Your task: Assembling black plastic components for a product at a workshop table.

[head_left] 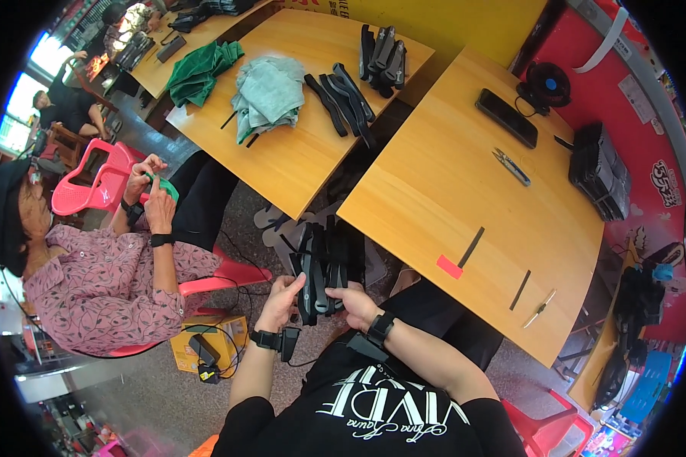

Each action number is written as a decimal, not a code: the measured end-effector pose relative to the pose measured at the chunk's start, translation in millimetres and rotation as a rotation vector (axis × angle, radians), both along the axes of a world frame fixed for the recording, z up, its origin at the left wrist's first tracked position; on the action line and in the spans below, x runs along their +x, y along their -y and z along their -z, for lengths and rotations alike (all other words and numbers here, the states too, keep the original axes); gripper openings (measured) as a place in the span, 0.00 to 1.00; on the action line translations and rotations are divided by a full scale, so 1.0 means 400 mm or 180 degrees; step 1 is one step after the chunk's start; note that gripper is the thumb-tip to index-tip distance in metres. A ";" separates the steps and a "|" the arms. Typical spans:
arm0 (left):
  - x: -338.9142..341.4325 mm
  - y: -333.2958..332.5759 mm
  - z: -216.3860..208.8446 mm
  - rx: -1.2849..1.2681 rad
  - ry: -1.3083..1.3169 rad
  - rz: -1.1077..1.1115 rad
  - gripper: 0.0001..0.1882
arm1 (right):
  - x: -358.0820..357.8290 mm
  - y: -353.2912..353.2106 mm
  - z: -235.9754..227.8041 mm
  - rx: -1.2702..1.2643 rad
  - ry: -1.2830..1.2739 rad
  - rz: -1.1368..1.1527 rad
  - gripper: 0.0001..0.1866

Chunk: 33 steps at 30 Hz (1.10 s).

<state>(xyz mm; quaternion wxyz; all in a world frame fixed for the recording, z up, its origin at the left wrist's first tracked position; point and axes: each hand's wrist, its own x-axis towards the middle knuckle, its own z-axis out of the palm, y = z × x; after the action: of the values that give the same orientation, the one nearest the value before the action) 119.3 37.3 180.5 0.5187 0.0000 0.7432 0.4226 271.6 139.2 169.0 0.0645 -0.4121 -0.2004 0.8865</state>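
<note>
A bundle of folded black and grey straps (pixel 309 276) is upright between my two hands, below the gap between the tables. My left hand (pixel 282 302) presses its left side, thumb up along the bundle. My right hand (pixel 355 306) grips the right side, with the thumb laid across the front. The fingers behind the bundle are partly hidden. Similar black straps (pixel 341 103) and a stack of grey and black straps (pixel 383 59) lie on the far table (pixel 282 174).
The right table (pixel 404 183) holds thread snips (pixel 512 167), a black phone (pixel 506 118), a fan (pixel 547 87), packed black bundles (pixel 601 171) and a red tag (pixel 450 266). Grey cloth (pixel 267 95) and green cloth (pixel 202 72) lie left. A co-worker (pixel 122 282) handles green fabric on a pink chair.
</note>
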 end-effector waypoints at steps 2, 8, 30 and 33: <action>0.013 -0.013 0.003 0.0116 0.0029 -0.0292 0.30 | 0.005 -0.006 -0.002 -0.0026 0.0027 -0.0076 0.05; 0.023 0.022 0.071 0.0666 0.1614 -0.0455 0.25 | 0.020 -0.005 -0.003 -0.0116 0.0132 -0.0379 0.04; -0.053 0.064 0.294 0.0585 -0.1213 0.0803 0.19 | 0.084 -0.028 -0.027 -0.0337 0.0202 -0.1043 0.08; -0.054 0.045 0.312 0.0366 -0.1192 0.0874 0.17 | 0.101 -0.035 -0.049 -0.0602 0.0126 -0.0817 0.08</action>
<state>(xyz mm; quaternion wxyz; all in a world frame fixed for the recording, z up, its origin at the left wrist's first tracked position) 97.5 19.4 55.6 0.4235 0.2090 0.7942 0.3824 312.0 153.1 188.7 -0.0923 -0.4048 -0.1684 0.8940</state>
